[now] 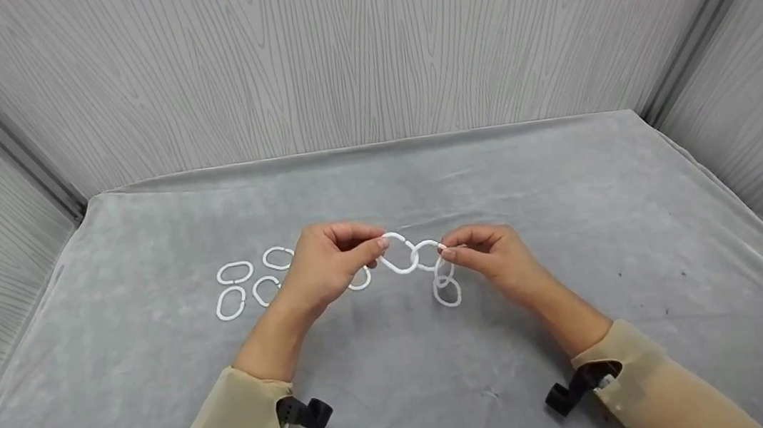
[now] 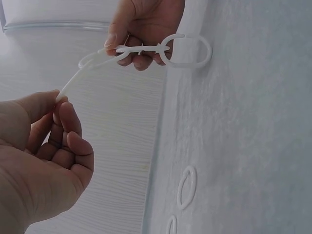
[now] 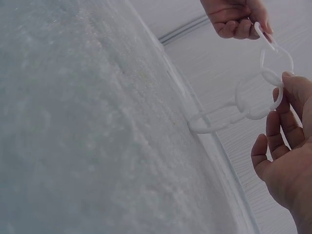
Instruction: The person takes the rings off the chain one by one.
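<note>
A short chain of white plastic oval links is stretched between the two hands, above the cloth. My left hand [image 1: 323, 267] pinches the chain's end link [image 1: 396, 270] between thumb and index finger. That link passes through a second link [image 1: 425, 268]. The right hand [image 1: 499, 258] pinches the chain near where the second link meets a third, as the right wrist view shows. From the third link a last link [image 2: 210, 51] hangs below the right fingers. Small gaps show in some links.
Several loose white links lie on the grey cloth [image 1: 388, 400] to the left, among them an oval link [image 1: 234, 264] and another link [image 1: 233, 318]. One loose link [image 1: 361, 288] sits partly behind the left hand. Grey wood-patterned panels [image 1: 363, 51] stand around the back and sides.
</note>
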Available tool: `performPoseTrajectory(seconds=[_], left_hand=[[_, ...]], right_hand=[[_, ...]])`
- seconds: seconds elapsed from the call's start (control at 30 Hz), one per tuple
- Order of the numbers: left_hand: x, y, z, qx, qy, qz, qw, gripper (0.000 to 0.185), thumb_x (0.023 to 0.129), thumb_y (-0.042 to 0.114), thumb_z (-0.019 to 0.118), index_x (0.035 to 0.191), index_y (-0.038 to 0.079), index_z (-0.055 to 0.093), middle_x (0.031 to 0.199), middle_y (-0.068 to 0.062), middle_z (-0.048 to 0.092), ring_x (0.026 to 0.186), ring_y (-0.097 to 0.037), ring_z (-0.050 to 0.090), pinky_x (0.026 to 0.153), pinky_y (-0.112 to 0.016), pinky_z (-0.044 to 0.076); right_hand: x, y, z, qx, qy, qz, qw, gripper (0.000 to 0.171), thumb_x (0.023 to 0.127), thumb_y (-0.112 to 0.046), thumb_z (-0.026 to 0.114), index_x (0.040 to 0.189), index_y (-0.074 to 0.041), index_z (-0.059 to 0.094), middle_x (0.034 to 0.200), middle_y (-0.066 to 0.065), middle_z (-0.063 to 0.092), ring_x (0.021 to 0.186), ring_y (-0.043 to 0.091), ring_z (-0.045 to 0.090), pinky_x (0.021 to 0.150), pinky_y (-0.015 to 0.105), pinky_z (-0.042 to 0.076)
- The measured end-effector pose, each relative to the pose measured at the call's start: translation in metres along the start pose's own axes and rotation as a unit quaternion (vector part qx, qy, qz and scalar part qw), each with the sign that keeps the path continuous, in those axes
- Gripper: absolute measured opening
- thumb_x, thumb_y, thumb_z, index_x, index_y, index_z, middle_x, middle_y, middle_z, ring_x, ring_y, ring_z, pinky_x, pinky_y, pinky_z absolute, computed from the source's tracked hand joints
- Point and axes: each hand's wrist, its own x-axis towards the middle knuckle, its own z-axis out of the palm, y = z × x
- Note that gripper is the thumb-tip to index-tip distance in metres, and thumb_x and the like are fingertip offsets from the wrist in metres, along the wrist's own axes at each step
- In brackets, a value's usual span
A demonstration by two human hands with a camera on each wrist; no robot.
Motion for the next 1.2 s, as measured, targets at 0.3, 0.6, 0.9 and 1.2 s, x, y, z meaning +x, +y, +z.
performPoseTrajectory(seconds=[0.3, 0.6, 0.9, 1.2], left_hand=[[0.001, 0.003, -0.005, 0.036, -0.029, -0.016, 0.9988, 0.009, 0.094, 0.012, 0.082, 0.101, 0.007, 0.085, 0.080, -0.004, 0.074, 0.073, -0.016, 0.066, 0.063, -0.025, 0.050], [0.002, 0.007, -0.006, 0.058, -0.061, -0.023, 0.9962, 0.012, 0.095, 0.012, 0.080, 0.103, 0.005, 0.085, 0.083, -0.001, 0.076, 0.075, -0.015, 0.067, 0.064, -0.025, 0.052], [0.007, 0.008, -0.003, 0.076, -0.085, -0.038, 0.9927, 0.010, 0.094, 0.015, 0.080, 0.101, 0.010, 0.086, 0.082, -0.002, 0.076, 0.071, -0.013, 0.063, 0.057, -0.023, 0.046], [0.009, 0.011, 0.002, 0.081, -0.091, -0.039, 0.9918, 0.011, 0.094, 0.011, 0.078, 0.101, 0.007, 0.086, 0.081, 0.001, 0.074, 0.072, -0.015, 0.063, 0.055, -0.024, 0.041]], right_hand=[[0.000, 0.000, 0.001, 0.018, -0.016, -0.009, 1.000, 0.021, 0.096, -0.001, 0.077, 0.106, 0.016, 0.070, 0.095, 0.005, 0.077, 0.090, 0.017, 0.069, 0.086, 0.027, 0.057], [-0.001, 0.001, 0.002, -0.024, -0.022, -0.015, 0.999, 0.014, 0.095, 0.002, 0.077, 0.104, 0.012, 0.074, 0.092, -0.002, 0.076, 0.084, 0.012, 0.067, 0.077, 0.025, 0.055], [-0.002, -0.001, 0.003, -0.020, -0.038, -0.011, 0.999, 0.016, 0.094, 0.000, 0.078, 0.104, 0.013, 0.074, 0.093, 0.000, 0.076, 0.084, 0.011, 0.067, 0.076, 0.024, 0.054], [-0.001, 0.001, 0.001, -0.032, -0.055, -0.015, 0.998, 0.013, 0.094, 0.002, 0.077, 0.102, 0.012, 0.075, 0.090, 0.001, 0.076, 0.080, 0.010, 0.066, 0.073, 0.023, 0.054]])
